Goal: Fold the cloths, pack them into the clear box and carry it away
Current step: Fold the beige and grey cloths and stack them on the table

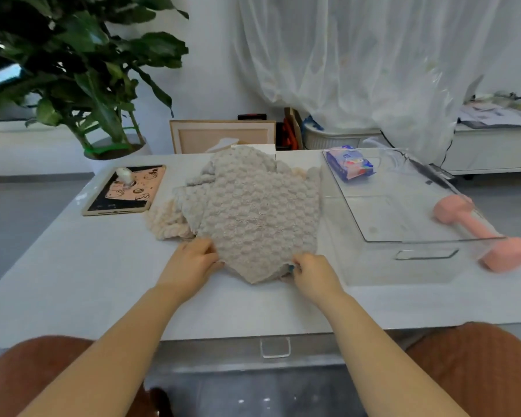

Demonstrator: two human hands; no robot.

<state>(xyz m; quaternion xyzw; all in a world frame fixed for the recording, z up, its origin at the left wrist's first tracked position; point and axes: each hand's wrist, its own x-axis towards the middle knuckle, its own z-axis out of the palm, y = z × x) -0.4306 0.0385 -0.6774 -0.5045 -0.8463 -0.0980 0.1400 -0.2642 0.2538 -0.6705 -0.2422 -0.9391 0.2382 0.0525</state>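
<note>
A grey bubble-textured cloth (253, 212) lies spread on top of a heap in the middle of the white table (88, 281). A cream cloth (167, 219) sticks out from under its left side. My left hand (193, 263) pinches the grey cloth's near left edge. My right hand (312, 273) grips its near right edge. The clear box (403, 245) stands open to the right of the heap, apart from both hands.
A blue tissue pack (349, 164) sits at the far end of the clear box. A pink dumbbell (481, 233) lies at the table's right edge. A tablet (124, 191) with a small white object on it lies far left. A potted plant (82, 85) stands behind.
</note>
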